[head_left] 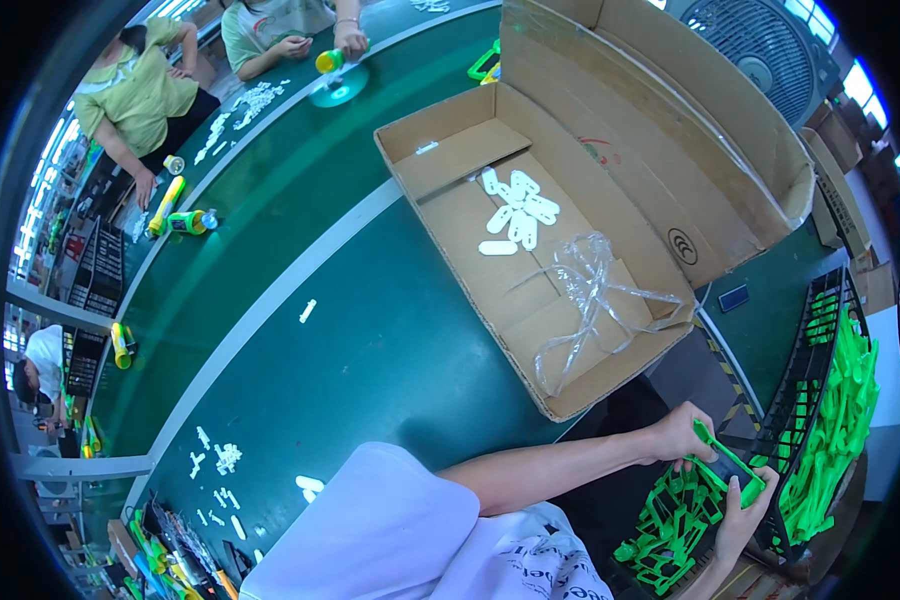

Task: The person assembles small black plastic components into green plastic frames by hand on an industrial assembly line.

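Observation:
My left hand (685, 434) and my right hand (746, 510) are together at the lower right. Between them they grip a bright green plastic frame (710, 440), its middle dark. The fingers of both hands are closed on its opposite ends. Below it, a heap of similar green plastic parts (670, 530) lies next to my hands. To their right stands a black slatted crate (798, 400), with many long green plastic parts (835, 420) beside and behind its bars.
An open cardboard box (450, 225) on the green table (370, 360) holds white oblong pieces (520, 210) and crumpled clear plastic (590, 300). Small white parts (228, 458) lie at left. Yellow-green flashlights (185, 222) sit on the belt. Co-workers (140, 95) are across; a fan (755, 60) stands behind.

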Tool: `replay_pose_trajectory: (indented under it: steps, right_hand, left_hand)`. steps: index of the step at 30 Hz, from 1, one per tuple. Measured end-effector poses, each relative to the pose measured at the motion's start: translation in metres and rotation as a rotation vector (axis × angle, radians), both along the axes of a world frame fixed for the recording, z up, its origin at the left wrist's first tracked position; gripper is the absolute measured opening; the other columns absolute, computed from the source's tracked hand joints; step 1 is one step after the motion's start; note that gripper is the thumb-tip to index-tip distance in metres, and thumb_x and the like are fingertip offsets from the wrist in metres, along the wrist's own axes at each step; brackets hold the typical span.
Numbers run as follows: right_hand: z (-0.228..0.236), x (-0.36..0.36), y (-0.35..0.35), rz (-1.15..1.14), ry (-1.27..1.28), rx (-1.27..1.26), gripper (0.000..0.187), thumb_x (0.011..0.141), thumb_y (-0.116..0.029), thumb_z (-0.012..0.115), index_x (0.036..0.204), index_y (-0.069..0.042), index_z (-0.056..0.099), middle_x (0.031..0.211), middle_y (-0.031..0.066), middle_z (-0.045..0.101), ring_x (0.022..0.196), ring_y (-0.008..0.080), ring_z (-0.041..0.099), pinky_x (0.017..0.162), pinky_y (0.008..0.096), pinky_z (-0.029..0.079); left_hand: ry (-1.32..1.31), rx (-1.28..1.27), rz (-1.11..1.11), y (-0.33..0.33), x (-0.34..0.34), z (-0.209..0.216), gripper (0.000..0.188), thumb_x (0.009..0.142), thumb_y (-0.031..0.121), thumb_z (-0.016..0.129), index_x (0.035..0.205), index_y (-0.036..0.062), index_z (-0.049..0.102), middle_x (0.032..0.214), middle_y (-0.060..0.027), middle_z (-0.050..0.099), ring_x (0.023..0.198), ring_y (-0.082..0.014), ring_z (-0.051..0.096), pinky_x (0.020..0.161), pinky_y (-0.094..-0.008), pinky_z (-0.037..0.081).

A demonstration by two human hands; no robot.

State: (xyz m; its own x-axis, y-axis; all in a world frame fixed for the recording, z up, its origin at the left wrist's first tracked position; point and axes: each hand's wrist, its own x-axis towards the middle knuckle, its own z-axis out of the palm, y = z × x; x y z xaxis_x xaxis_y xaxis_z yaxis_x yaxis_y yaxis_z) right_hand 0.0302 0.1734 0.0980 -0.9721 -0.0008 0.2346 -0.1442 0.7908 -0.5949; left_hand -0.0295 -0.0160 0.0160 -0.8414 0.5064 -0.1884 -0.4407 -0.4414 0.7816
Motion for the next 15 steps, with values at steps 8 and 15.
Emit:
replay_pose_trajectory:
  steps: [8,15]
  right_hand:
    - [0.03,0.006,0.033,-0.162,0.073,0.513,0.02,0.084,-0.01,0.067,0.076,0.002,0.052,0.072,0.0143,0.054,0.064,0.0283,0.049,0.065,0.0387,0.041]
    - [0.074,-0.049,0.176,-0.391,0.132,0.444,0.031,0.093,-0.02,0.06,0.114,0.003,0.059,0.108,0.0177,0.062,0.099,0.0294,0.059,0.09,0.0387,0.045]
  left_hand:
    - [0.655,-0.709,-0.37,0.011,0.013,-0.033,0.109,0.065,0.046,0.082,0.146,0.0009,0.025,0.12,-0.0246,0.057,0.115,-0.0402,0.054,0.097,-0.0434,0.045]
    - [0.671,-0.906,-0.257,-0.003,0.005,-0.028,0.093,0.075,0.041,0.077,0.143,-0.0003,0.03,0.123,-0.0237,0.054,0.117,-0.0383,0.052,0.096,-0.0459,0.044]
